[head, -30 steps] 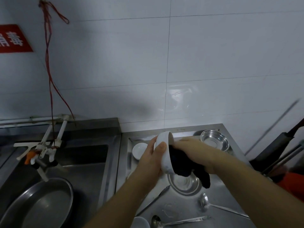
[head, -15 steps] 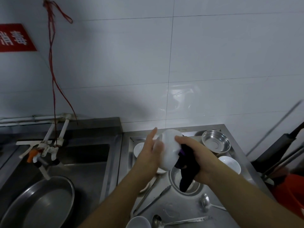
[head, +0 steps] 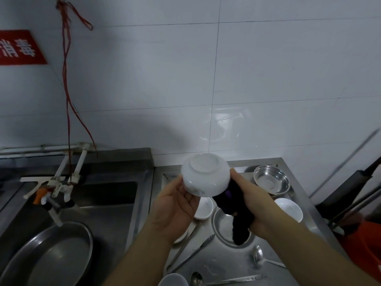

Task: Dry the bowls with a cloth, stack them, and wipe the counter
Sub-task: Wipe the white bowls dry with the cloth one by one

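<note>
Left hand [head: 175, 205]: palm up, fingers spread, cupping the bowl [head: 206, 178] from below-left. Right hand [head: 250, 200]: closed around the cloth [head: 233, 205], thumb touching the bowl's right side. Both forearms bare, converging below the bowl.

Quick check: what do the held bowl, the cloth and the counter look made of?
Bowl: glossy white glazed ceramic by the look, with a raised foot ring and soft highlights. Cloth: dark, limp, matte fabric, hanging in folds. Counter: brushed stainless steel, grey with dull reflections.

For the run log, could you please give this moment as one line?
step: drying | left hand: holds white bowl, base up | right hand: dark cloth on bowl
</note>
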A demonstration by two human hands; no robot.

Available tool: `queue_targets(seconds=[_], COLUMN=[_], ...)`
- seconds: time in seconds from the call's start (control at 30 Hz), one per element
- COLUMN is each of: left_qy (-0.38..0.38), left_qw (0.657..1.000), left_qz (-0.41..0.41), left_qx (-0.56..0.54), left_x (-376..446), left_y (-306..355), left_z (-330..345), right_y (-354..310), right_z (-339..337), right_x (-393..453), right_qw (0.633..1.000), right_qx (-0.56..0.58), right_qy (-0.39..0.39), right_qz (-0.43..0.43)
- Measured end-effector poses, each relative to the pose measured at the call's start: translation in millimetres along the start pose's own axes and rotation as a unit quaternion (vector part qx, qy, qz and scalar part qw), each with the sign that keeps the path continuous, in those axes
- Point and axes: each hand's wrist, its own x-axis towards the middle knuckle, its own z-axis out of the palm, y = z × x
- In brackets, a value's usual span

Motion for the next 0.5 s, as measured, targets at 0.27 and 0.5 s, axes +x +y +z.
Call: queue_targets(seconds=[0.27, 0.5], left_qy=[0.019, -0.077], left_qw=[0.983, 0.954], left_qz=[0.086, 0.085], left_qx=[0.16, 0.276], left_x=[-1.7, -13.3], left_y=[6.6, -10.9], left_z=[3.3, 16.7], right_y=[-17.7, -21.7], right_z=[5.8, 27.8], right_x=[-2.2, -15.5], right_qw=[0.959, 0.797], right_qx=[-0.094, -0.377], right_qy=[0.16, -0.035], right_qz=[-0.215, -0.469])
